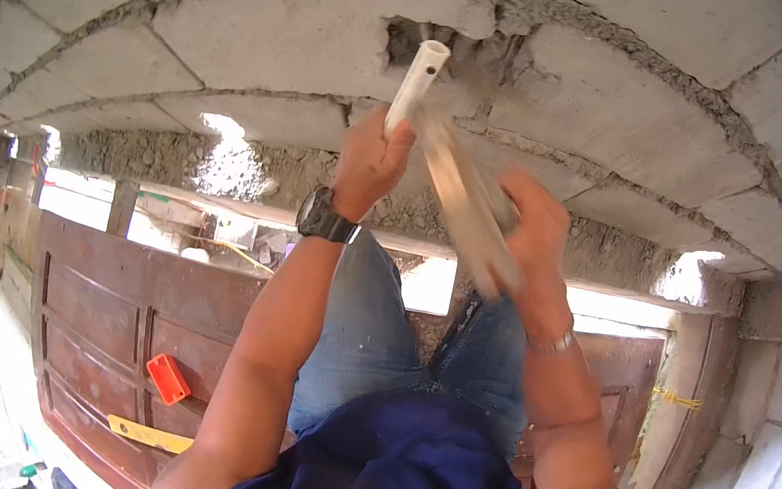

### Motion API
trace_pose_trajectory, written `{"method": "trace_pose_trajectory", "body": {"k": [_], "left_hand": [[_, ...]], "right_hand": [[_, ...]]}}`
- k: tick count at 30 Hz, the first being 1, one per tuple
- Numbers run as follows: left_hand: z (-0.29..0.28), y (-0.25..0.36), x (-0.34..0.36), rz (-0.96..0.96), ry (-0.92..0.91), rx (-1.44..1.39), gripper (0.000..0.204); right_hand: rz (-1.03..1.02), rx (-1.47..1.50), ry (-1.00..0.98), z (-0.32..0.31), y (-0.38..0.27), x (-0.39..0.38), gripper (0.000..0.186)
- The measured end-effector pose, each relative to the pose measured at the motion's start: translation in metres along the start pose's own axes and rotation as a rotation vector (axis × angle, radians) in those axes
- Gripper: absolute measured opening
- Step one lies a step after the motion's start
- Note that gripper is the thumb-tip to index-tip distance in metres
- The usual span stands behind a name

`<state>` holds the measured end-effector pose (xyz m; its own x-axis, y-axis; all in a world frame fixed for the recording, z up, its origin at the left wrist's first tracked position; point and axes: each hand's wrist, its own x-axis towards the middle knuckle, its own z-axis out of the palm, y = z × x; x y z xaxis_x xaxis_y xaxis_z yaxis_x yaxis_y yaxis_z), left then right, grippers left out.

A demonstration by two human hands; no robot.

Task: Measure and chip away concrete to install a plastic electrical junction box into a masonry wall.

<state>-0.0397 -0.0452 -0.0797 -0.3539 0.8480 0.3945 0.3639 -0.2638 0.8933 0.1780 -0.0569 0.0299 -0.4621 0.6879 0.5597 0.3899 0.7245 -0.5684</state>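
My left hand (373, 161), with a black watch on the wrist, is closed around the lower part of a white plastic pipe (424, 72). The pipe points up toward the block wall and has a small dark hole in its side near the open end. A broken-out cavity (403, 42) in the wall lies just behind that end. My right hand (536, 234) grips a pale piece of wood (463, 200), smeared by motion. Its far end overlaps the pipe just above my left fingers; whether they touch I cannot tell.
Grey block wall (271, 34) with rough mortar joints curves across the front. Below it runs a concrete ledge (602, 256) with bright gaps. On a brown panelled door (91, 291) lie an orange plastic object (168, 379) and a yellow level (148, 434).
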Motion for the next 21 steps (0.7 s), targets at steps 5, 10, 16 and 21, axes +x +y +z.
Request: {"method": "trace_pose_trajectory", "body": {"k": [5,10,16,21], "left_hand": [[0.000,0.044,0.005,0.031,0.079,0.173,0.049],[0.008,0.028,0.000,0.047,0.068,0.126,0.055],[0.009,0.047,0.001,0.022,0.071,0.076,0.055],[0.020,0.023,-0.002,0.067,0.049,0.025,0.055]], "right_hand": [[-0.389,0.337,0.083,-0.015,-0.017,-0.010,0.035],[-0.059,-0.124,0.098,0.017,0.024,0.018,0.026],[-0.446,0.544,0.251,-0.035,-0.048,-0.003,0.012],[0.115,-0.309,-0.144,0.022,0.031,0.023,0.016]]}}
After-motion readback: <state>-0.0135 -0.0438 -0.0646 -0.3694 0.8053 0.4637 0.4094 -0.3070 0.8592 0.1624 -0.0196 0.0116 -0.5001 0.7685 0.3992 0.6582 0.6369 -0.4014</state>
